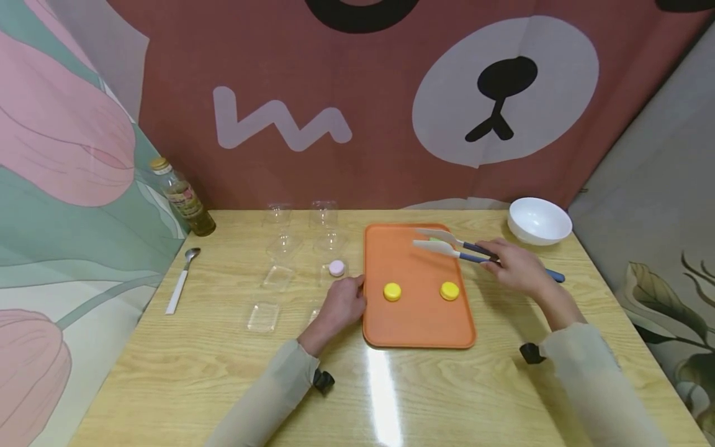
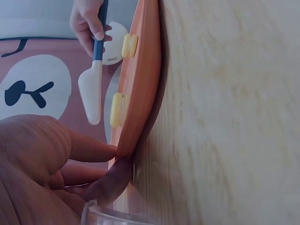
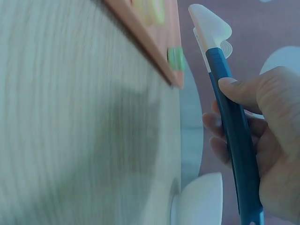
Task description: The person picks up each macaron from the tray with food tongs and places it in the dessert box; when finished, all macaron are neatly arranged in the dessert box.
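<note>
Holds tongs (image 1: 472,257) in curled fingers of the right hand (image 1: 516,268), right of centre in the head view, with parted blades (image 1: 438,248) over the tray (image 1: 419,323) at lower centre; pinches that tray's left rim in the left hand (image 1: 342,302), left of two yellow macarons (image 1: 392,292)

fingers (image 3: 213,124) grip blue-handled tongs (image 3: 236,136) near a white bowl (image 3: 204,201) and an orange tray (image 3: 146,46) holding a green piece (image 3: 176,58)

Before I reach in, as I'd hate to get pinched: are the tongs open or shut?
Open: the tongs in the right hand show a gap between their two white blades in the head view.
</note>
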Available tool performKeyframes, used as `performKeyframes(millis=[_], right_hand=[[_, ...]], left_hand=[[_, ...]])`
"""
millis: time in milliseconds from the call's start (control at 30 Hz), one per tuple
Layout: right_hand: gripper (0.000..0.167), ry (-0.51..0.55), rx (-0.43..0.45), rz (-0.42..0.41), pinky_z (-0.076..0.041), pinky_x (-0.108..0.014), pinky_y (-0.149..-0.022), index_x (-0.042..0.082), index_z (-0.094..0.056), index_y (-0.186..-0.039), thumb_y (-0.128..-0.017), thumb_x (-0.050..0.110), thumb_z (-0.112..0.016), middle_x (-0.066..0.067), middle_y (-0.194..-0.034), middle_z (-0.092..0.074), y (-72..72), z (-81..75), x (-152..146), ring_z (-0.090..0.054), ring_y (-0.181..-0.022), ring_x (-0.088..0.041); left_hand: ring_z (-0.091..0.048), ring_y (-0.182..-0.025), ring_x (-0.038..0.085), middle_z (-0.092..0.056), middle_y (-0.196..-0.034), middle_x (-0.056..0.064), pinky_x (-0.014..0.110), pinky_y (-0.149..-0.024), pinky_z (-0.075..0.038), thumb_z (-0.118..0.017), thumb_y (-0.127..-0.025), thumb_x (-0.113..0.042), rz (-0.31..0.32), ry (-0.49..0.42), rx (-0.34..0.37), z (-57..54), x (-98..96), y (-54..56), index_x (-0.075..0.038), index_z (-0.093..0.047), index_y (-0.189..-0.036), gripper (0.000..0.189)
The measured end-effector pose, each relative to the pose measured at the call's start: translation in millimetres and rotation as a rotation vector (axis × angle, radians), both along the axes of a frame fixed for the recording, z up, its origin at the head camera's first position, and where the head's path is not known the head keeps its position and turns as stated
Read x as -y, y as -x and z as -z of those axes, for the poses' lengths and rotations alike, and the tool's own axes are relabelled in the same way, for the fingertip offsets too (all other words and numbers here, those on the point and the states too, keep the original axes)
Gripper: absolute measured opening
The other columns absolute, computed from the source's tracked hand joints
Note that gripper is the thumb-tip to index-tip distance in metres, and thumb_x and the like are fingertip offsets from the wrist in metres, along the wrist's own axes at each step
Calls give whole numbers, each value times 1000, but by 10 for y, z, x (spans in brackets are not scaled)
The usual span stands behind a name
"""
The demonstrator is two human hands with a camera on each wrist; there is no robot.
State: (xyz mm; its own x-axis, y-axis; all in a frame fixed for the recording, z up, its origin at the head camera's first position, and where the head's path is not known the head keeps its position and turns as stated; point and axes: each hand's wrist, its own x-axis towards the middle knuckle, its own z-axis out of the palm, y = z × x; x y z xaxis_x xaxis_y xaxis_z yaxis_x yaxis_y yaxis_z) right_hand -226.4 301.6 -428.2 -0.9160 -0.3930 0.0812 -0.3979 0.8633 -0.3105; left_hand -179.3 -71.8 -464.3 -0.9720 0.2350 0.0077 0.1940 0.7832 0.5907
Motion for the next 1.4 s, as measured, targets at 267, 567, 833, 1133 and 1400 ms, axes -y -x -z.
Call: performKeyframes(millis=[267,567,833,1133,1400], right_hand=[[45,-13,-31,79,-50,-61,-86,1,-58,-137,-94,12,-64,-27,-127,-64,-88,57,-214,-63,-109,-42],[46,-4,-1,145,-48,-65,-86,0,-57,-139,-95,14,-64,-27,-128,-62,-149,183,-271,-61,-113,-47],[44,13,-4,131,-49,-65,-87,-1,-59,-136,-94,12,-66,-28,-127,-63,-151,224,-254,-60,-115,-48],[45,2,16,118,-49,-63,-90,-2,-58,-137,-95,14,-64,-29,-124,-64,-120,273,-208,-62,-112,-46],[44,6,0,121,-49,-63,-91,-1,-59,-137,-95,14,-64,-27,-122,-66,-91,255,-209,-62,-112,-45]], left_hand=[[-45,-59,15,-46,-60,-3,23,-50,-32,-59,-86,1,17,-21,8,-4,1,15,3,-62,-135,50],[-46,-60,16,-47,-61,-2,24,-50,-34,-59,-85,3,18,-6,19,15,33,-1,1,-63,-135,50],[-46,-59,16,-51,-63,1,24,-49,-34,-59,-84,3,15,-15,17,37,43,-13,2,-62,-135,51],[-50,-64,19,-61,-70,9,26,-52,-38,-61,-84,4,21,2,-10,31,33,-18,2,-69,-125,42],[-53,-69,21,-71,-83,15,28,-56,-43,-60,-83,3,20,-1,-38,14,14,4,1,-67,-129,46]])
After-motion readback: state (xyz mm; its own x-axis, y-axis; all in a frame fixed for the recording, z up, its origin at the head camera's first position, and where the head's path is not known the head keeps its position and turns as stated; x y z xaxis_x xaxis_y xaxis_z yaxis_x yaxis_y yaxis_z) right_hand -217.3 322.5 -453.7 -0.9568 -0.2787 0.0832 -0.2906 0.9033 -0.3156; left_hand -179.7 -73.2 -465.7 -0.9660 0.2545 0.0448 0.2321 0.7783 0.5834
